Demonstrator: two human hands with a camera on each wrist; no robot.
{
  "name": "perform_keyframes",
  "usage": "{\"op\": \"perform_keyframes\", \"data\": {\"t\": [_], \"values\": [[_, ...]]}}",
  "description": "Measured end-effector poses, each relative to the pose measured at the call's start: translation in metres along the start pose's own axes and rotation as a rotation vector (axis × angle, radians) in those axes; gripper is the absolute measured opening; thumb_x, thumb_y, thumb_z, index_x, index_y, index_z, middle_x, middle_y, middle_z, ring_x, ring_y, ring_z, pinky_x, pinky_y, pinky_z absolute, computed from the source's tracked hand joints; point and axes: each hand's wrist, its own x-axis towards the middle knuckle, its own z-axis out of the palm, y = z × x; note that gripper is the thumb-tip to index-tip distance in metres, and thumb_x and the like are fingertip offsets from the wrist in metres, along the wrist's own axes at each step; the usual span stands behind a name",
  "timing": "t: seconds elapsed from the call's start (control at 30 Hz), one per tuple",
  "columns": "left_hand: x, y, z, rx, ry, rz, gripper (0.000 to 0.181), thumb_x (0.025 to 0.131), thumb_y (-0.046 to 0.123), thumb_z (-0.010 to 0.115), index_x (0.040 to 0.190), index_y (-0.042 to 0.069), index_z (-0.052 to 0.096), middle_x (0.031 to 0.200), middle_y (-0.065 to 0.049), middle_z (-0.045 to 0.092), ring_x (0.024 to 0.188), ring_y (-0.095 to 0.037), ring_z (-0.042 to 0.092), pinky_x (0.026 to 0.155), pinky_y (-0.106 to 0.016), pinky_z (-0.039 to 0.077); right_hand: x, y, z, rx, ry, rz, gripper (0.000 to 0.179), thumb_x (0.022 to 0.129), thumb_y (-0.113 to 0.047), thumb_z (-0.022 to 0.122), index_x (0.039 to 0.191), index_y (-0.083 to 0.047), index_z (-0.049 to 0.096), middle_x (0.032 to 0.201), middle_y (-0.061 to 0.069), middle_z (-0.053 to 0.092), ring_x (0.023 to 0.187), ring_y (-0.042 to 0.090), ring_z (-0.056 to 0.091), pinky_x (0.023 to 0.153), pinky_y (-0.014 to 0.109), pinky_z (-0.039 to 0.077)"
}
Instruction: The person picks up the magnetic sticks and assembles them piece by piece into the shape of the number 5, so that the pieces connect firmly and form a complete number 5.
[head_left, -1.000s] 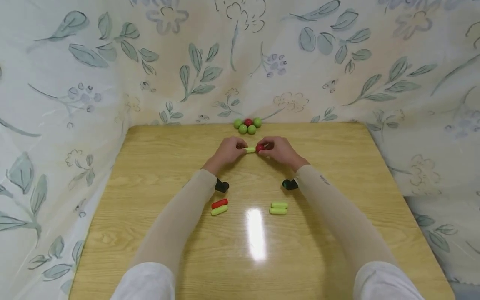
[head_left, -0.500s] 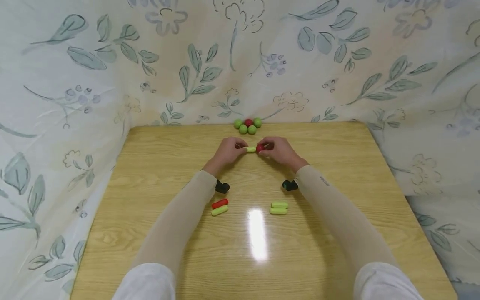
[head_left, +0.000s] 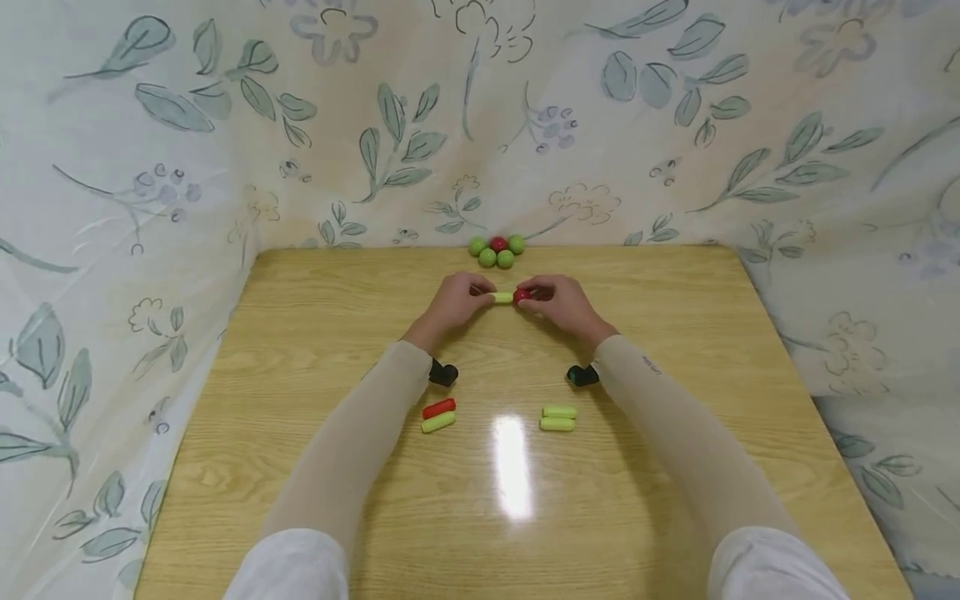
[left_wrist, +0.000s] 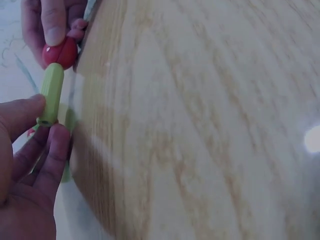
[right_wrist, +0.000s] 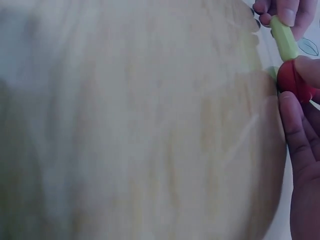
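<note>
1. Left side, change: against the last second's frames, the left hand [head_left: 459,300] shows no clear shift; the loose red stick [head_left: 438,408] and its yellow-green neighbour [head_left: 438,422] lie side by side, as earlier

2. Centre, change: none clear; the held yellow-green stick [left_wrist: 51,92] remains end-on against the held red ball [left_wrist: 62,54], between the hands towards the far side of the counter [head_left: 300,333], and the ball cluster [head_left: 498,244] beyond, four green and one red, appears undisturbed

3. Right side, change: the right hand [head_left: 564,303] likewise keeps its place, with the loose yellow-green pair [head_left: 557,424] unmoved on the counter nearer the person

4. Bearing on the work: judged from this steadiness, the step in hand is holding stick and ball together as a joint; contact is visible, but whether the stick's end is seated in the ball cannot be told

5. Left pose: the left sleeve [head_left: 356,442] slants forward and inward; the grip is closed to the stick's thickness, thumb on one side and fingertips opposite, near the outer end, where a dark hole shows

6. Right pose: the right sleeve [head_left: 678,433] slants inward to meet it; the grip is spread only to the ball's width, thumb and fingertip pinching the ball from either side
</note>
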Motion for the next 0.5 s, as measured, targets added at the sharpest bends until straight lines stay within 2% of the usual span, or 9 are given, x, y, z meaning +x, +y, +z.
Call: {"op": "perform_keyframes", "data": {"t": [0.1, 0.27, 0.4, 0.5], "values": [[0.001, 0.001, -0.002, -0.026, 0.027, -0.035, 0.02, 0.107, 0.021, 0.074, 0.119, 0.006, 0.081, 0.115, -0.006, 0.076, 0.108, -0.022, 0.067, 0.098, -0.039, 0.054, -0.001, 0.004, -0.001, 0.028, 0.005, 0.003, 0.033, 0.099, -0.025, 0.084, 0.129, -0.012, 0.079, 0.114, 0.006, 0.076, 0.101, 0.022, 0.071, 0.087, 0.036, 0.058], [0.006, 0.001, -0.008, -0.087, 0.153, -0.119, 0.02, 0.106, 0.02, 0.074, 0.118, 0.005, 0.081, 0.115, -0.006, 0.076, 0.112, -0.023, 0.065, 0.101, -0.04, 0.053, -0.002, 0.008, -0.001, 0.075, 0.01, -0.003, 0.033, 0.099, -0.025, 0.084, 0.129, -0.011, 0.079, 0.119, 0.007, 0.076, 0.105, 0.023, 0.071, 0.09, 0.037, 0.058], [0.016, 0.003, -0.013, -0.073, 0.23, -0.111, 0.025, 0.104, 0.016, 0.076, 0.125, 0.002, 0.078, 0.113, -0.01, 0.074, 0.107, -0.024, 0.066, 0.097, -0.04, 0.054, -0.001, 0.01, -0.001, 0.103, 0.015, -0.005, 0.032, 0.099, -0.023, 0.085, 0.128, -0.011, 0.08, 0.119, 0.007, 0.076, 0.104, 0.022, 0.071, 0.09, 0.038, 0.058], [0.022, 0.007, -0.016, -0.068, 0.254, -0.094, 0.031, 0.103, 0.013, 0.077, 0.132, 0.001, 0.075, 0.115, -0.011, 0.072, 0.105, -0.025, 0.066, 0.093, -0.039, 0.056, -0.001, 0.01, 0.001, 0.112, 0.018, -0.009, 0.03, 0.099, -0.021, 0.085, 0.127, -0.01, 0.08, 0.117, 0.007, 0.076, 0.102, 0.022, 0.071, 0.09, 0.038, 0.058]]}}
